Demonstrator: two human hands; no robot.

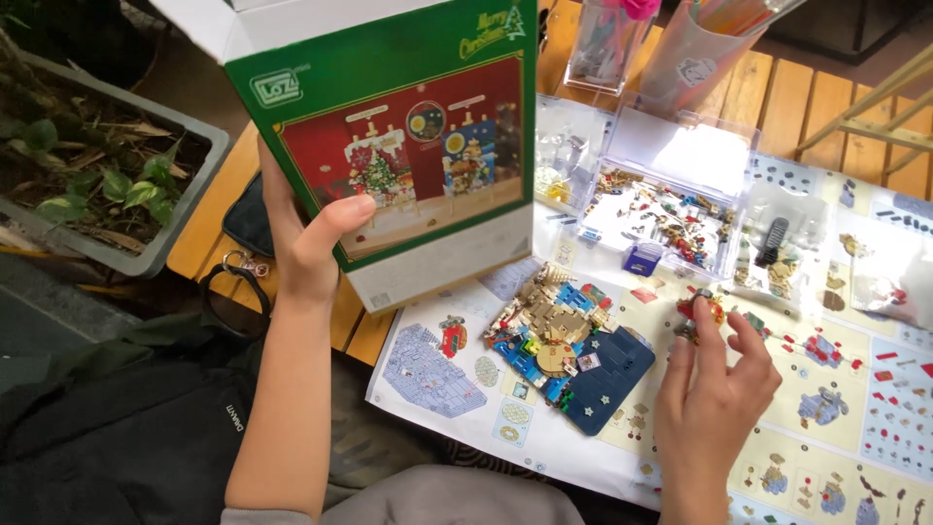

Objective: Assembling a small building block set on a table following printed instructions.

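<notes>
Raised closest to the lens, a green and red building-block set box (408, 156) is held up by the left hand (306, 238), whose thumb is pressed across its printed front while the fingers are hidden behind it, so the grip is closed firmly on the box's lower left edge. Beneath it, a slatted wooden table (807, 97) is covered by a large printed instruction sheet (603, 447), spread from the table's near edge towards the right. On that sheet, near its middle, a partly built block model (564, 345) with a dark blue base is laid flat. Behind the model, a clear plastic sorting tray (671, 209) filled with small loose pieces is seen. To the right of the model, the right hand (714, 399) is lifted just above the sheet, and a small red and gold block piece (700, 311) is pinched narrowly between its fingertips.
</notes>
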